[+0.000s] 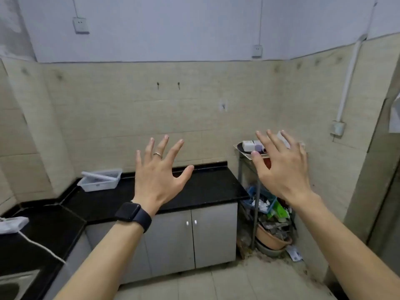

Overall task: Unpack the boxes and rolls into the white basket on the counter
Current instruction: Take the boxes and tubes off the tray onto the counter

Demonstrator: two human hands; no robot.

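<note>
Clearly both the left hand (pixel 159 180) and right hand (pixel 283 169) are spread wide, empty; reaching the boxes (pixel 252 145) at right-centre could tip the cluttered rack (pixel 240 161).

We're in a small home kitchen here. A black stone counter (pixel 207 187) runs along the wall and turns the corner, with grey cabinet doors (pixel 190 237) underneath. Beige wall tiles (pixel 134 118) climb to about mid-height, painted wall above, and two sockets (pixel 80 25) sit up there on surface wiring. Bottom left, the edge of a steel sink (pixel 15 284). Small hooks (pixel 158 85) dot the tiles. In the right corner, a metal rack (pixel 249 155) crammed with household clutter, basins (pixel 272 240) stacked at its foot.
</note>
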